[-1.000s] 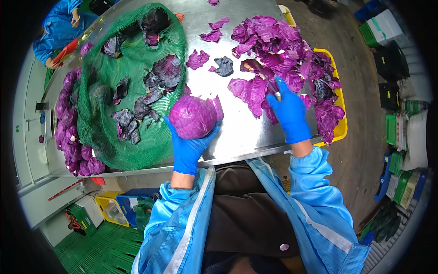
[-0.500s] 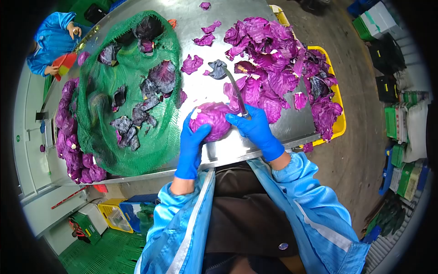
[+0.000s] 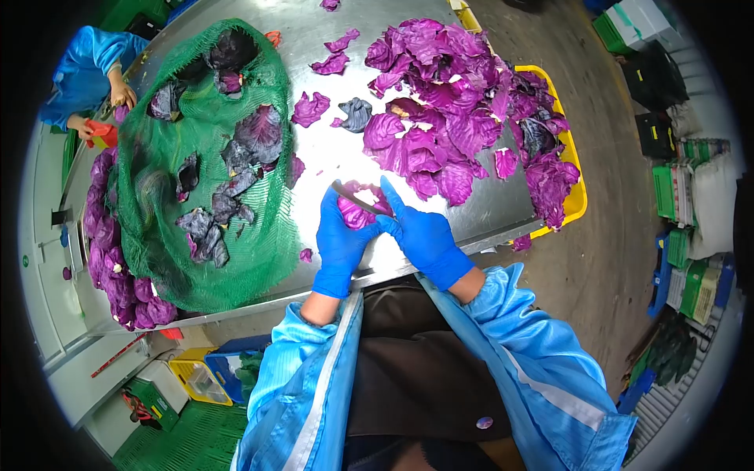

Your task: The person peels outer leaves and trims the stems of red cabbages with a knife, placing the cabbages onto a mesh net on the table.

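A red cabbage [image 3: 360, 215] is held near the table's front edge, its pale stem end facing up. My left hand [image 3: 339, 247], in a blue glove, wraps round its left side. My right hand [image 3: 428, 242], also gloved in blue, is closed on a curved knife [image 3: 357, 201], whose dark blade lies across the cabbage top; the handle is hidden in the fingers. Loose purple leaves [image 3: 452, 118] are heaped beyond my right hand. A dark leaf [image 3: 356, 115] lies on the metal table [image 3: 330, 161] beyond the cabbage.
To the left, a green net [image 3: 259, 263] carries dark leaves, with whole cabbages [image 3: 106, 231] lined up beside it. A yellow crate [image 3: 576, 184] stands at the table's right end, leaves hanging over it. At the far left a person in blue [image 3: 82, 74] handles something red.
The knife came from the leaf heap to the cabbage and now lies across it. The cabbage has been turned, stem end up. The view has shifted slightly, and a small purple piece now shows beside the net.
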